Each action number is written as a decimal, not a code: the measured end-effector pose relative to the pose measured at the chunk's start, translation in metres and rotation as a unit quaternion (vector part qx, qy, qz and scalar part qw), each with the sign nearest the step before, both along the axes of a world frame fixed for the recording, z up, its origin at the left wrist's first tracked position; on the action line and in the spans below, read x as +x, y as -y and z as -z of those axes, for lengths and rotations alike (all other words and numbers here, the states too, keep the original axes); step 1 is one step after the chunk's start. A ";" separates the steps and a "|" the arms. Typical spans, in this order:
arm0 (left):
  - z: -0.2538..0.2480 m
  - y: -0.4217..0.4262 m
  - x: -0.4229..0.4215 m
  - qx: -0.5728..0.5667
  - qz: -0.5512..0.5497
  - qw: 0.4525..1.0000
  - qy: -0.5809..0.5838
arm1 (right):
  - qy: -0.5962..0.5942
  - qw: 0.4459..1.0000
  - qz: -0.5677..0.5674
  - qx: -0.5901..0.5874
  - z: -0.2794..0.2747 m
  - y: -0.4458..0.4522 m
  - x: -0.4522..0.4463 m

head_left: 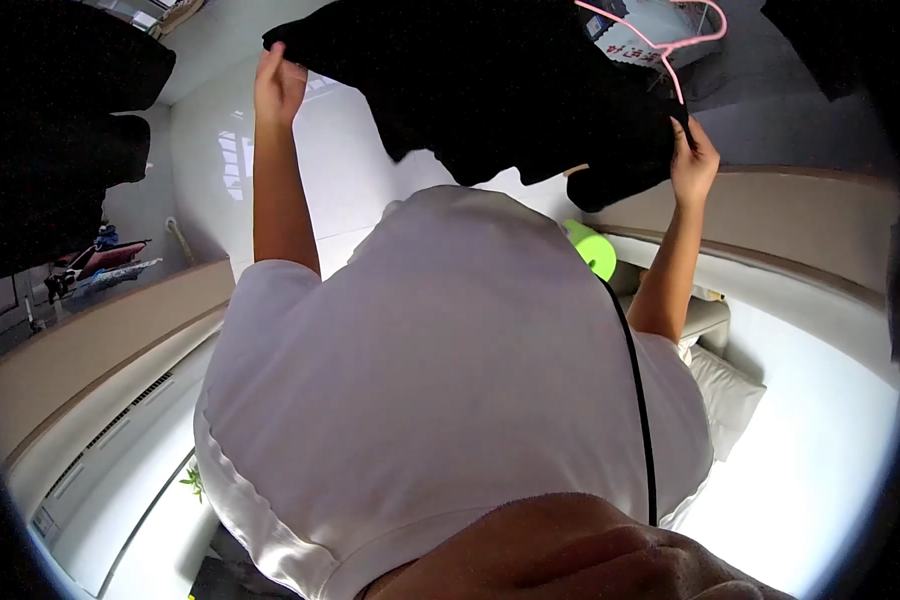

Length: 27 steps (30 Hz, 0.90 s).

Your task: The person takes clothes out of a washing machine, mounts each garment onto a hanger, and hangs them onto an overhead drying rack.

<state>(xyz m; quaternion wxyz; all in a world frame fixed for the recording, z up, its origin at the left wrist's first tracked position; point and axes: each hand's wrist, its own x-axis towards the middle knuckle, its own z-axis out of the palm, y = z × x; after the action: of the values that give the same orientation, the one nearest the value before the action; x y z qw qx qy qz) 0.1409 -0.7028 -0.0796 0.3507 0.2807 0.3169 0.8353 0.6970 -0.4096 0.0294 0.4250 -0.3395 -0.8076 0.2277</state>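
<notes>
A large piece of black clothing point(470, 80) is stretched out in front of me, its lower edge uneven. I cannot make out what kind of garment it is. My left hand point(280, 85) pinches one corner of it at the upper left. At the right, my right hand point(695, 160) is closed on its other end, lower than the left. A pink hanger point(670, 45) shows just above my right hand, partly hidden by the dark cloth; whether the garment hangs on it, I cannot tell.
More dark clothes point(60, 120) hang at the left. Below them sits a clutter of small items point(100, 265). Behind the pink hanger is a printed bag point(645, 40). A bright green round object point(592, 250) and a pale cushion point(725, 395) are at my right.
</notes>
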 end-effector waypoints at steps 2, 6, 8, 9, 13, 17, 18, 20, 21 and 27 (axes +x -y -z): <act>-0.022 0.005 0.016 0.017 -0.018 0.994 0.105 | -0.008 1.000 -0.002 -0.020 0.000 -0.006 0.001; 0.029 0.040 -0.018 -0.496 0.125 0.633 -0.581 | -0.041 0.998 0.001 -0.045 -0.010 -0.005 -0.006; 0.069 0.064 -0.089 -0.615 -0.031 0.693 -0.375 | 0.016 1.000 0.017 0.012 -0.019 -0.006 -0.014; 0.041 0.063 -0.082 -0.611 -0.035 0.695 -0.378 | 0.012 1.000 0.017 0.017 -0.019 -0.007 -0.018; 0.033 0.042 -0.052 -0.281 -0.410 0.792 -0.355 | 0.026 0.998 -0.048 -0.008 -0.023 -0.001 -0.036; -0.094 -0.019 0.067 -0.147 -0.298 0.796 -0.506 | 0.083 0.992 -0.087 0.043 -0.047 0.004 -0.068; -0.120 -0.027 0.082 -0.108 -0.317 0.733 -0.592 | 0.102 0.986 -0.122 0.056 -0.061 0.017 -0.083; -0.146 -0.042 0.096 -0.071 -0.203 0.699 -0.682 | 0.151 0.977 -0.134 0.062 -0.080 0.037 -0.100; -0.145 -0.045 0.104 -0.189 -0.164 0.695 -0.674 | 0.164 0.973 -0.139 0.087 -0.081 0.036 -0.105; -0.172 -0.018 0.087 -0.217 -0.303 0.727 -0.577 | 0.137 0.960 -0.207 0.131 -0.144 0.102 -0.149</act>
<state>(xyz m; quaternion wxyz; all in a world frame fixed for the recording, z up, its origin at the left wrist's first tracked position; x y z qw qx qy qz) 0.2276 -0.6852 0.0924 -0.1202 0.5136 0.6993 0.4824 0.5477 -0.5112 0.1733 0.2945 -0.1340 -0.9335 0.1549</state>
